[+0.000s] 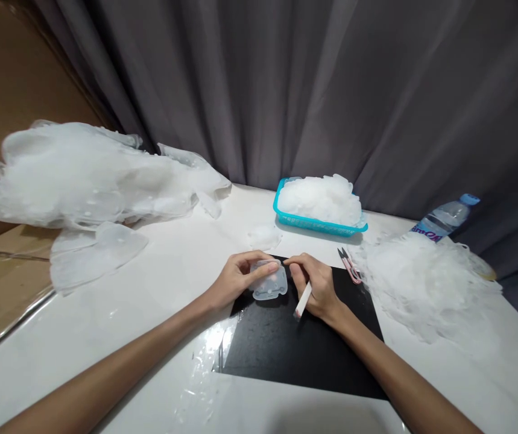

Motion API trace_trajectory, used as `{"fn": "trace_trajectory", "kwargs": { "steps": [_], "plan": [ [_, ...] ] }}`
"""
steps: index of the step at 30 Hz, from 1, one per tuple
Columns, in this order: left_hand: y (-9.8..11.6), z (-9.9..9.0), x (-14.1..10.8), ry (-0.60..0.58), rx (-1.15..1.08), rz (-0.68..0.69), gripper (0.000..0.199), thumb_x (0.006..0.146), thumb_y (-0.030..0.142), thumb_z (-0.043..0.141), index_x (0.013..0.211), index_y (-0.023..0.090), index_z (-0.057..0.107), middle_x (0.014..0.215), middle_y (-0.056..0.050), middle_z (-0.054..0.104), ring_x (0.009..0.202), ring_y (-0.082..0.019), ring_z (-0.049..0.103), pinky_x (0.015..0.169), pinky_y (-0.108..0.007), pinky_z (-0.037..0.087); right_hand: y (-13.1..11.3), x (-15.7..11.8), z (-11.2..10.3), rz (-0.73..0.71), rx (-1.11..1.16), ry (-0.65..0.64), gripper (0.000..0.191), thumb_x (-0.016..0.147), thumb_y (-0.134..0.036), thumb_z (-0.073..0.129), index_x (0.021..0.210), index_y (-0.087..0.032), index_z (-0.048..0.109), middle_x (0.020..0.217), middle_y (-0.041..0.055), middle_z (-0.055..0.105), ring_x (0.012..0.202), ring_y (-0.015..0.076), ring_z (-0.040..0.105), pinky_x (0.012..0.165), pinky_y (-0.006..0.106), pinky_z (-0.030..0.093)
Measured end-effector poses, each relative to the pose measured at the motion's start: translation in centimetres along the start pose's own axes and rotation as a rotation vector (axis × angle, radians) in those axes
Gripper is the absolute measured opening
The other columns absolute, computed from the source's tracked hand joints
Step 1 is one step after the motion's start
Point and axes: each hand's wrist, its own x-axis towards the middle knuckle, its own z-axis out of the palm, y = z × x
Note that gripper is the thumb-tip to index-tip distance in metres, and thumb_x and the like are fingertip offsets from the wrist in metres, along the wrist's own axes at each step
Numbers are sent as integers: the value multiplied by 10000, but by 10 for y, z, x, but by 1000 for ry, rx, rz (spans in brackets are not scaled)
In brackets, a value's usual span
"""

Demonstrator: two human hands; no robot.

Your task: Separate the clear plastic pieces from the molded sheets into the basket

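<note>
My left hand (243, 278) pinches a small translucent moulded sheet (269, 290), roughly square with rounded corners, small holes and notches. The piece is held above the top left part of a black mat (295, 355). My right hand (313, 283) is closed around a slim white stick-like handle (303, 301), whose lower end has a reddish mark. What lies at the handle's other end is hidden by my fingers. The right fingertips are close to the right edge of the translucent sheet; whether they touch it, I cannot tell.
A turquoise basket (319, 225) piled with translucent pieces stands at the back. Thread snips (350, 265) lie right of the mat. Beyond them are a heap of white trimmings (426, 283) and a water bottle (446, 218). Large translucent sheets (87, 175) are heaped at left.
</note>
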Motion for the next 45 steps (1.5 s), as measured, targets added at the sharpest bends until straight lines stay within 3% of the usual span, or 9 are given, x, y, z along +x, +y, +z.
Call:
{"fn": "trace_trajectory", "kwargs": {
  "steps": [4, 10, 14, 22, 26, 30, 37, 41, 45],
  "plan": [
    [-1, -3, -1, -26, 35, 51, 235, 897, 407, 794, 933, 175, 794, 872, -38, 765, 767, -151, 678, 683, -232, 521, -1, -1, 1, -67, -25, 7, 53, 1008, -198, 608, 1055, -198, 632, 732, -8, 628, 636, 140, 602, 611, 269, 496],
    [-2, -4, -1, -44, 143, 172, 151, 927, 345, 776, 954, 201, 811, 1022, -54, 804, 994, -203, 734, 934, -298, 535, -2, -5, 1, -150, -103, 92, 178, 974, -83, 648, 1122, -183, 639, 891, 62, 719, 776, 180, 660, 710, 309, 561],
    [-5, -3, 0, -69, 126, 203, 142, 926, 334, 778, 923, 196, 813, 1064, -69, 808, 1065, -234, 742, 996, -336, 538, -3, -7, -1, -200, -153, 115, 204, 984, -100, 649, 1170, -184, 645, 900, 64, 701, 772, 175, 659, 698, 299, 577],
    [-5, -4, -4, -83, 151, 208, 142, 943, 333, 758, 933, 198, 798, 1060, -62, 800, 1054, -223, 738, 987, -338, 543, -2, -7, -1, -198, -161, 99, 204, 994, -107, 639, 1179, -192, 632, 917, 64, 707, 792, 183, 661, 700, 314, 574],
    [-2, -4, -4, -58, 185, 165, 177, 979, 363, 705, 995, 196, 761, 1000, -45, 786, 954, -192, 731, 875, -300, 550, -1, -5, -4, -112, -122, 32, 190, 999, -163, 653, 1185, -188, 623, 969, 74, 717, 865, 201, 677, 769, 338, 576],
    [-1, -4, -4, -37, 192, 146, 196, 1002, 378, 665, 979, 186, 697, 931, -28, 748, 881, -169, 705, 803, -279, 527, 1, -5, -6, -38, -132, -27, 17, 1008, -201, 636, 1022, -195, 628, 843, 46, 683, 779, 196, 630, 709, 339, 535],
    [0, -1, -6, -112, 435, 257, 164, 971, 354, 702, 1048, 213, 667, 974, -11, 699, 892, -167, 653, 829, -301, 493, -2, -7, -6, -177, -168, -112, 54, 1021, -161, 608, 1059, -192, 629, 898, 48, 720, 810, 198, 627, 731, 328, 514],
    [-1, -1, -7, -91, 379, 243, 154, 999, 361, 664, 1020, 211, 688, 968, -15, 697, 905, -170, 658, 828, -300, 499, -3, -6, -5, -85, -203, -74, 123, 1000, -212, 649, 1118, -180, 638, 947, 71, 717, 870, 222, 622, 783, 347, 522],
    [-1, -1, -7, -36, 316, 214, 185, 1016, 373, 633, 972, 196, 605, 889, 5, 650, 813, -143, 629, 748, -267, 490, -2, -4, -4, -47, -208, -107, 73, 987, -228, 633, 1038, -177, 644, 911, 78, 691, 862, 239, 588, 784, 372, 519]
  ]
}}
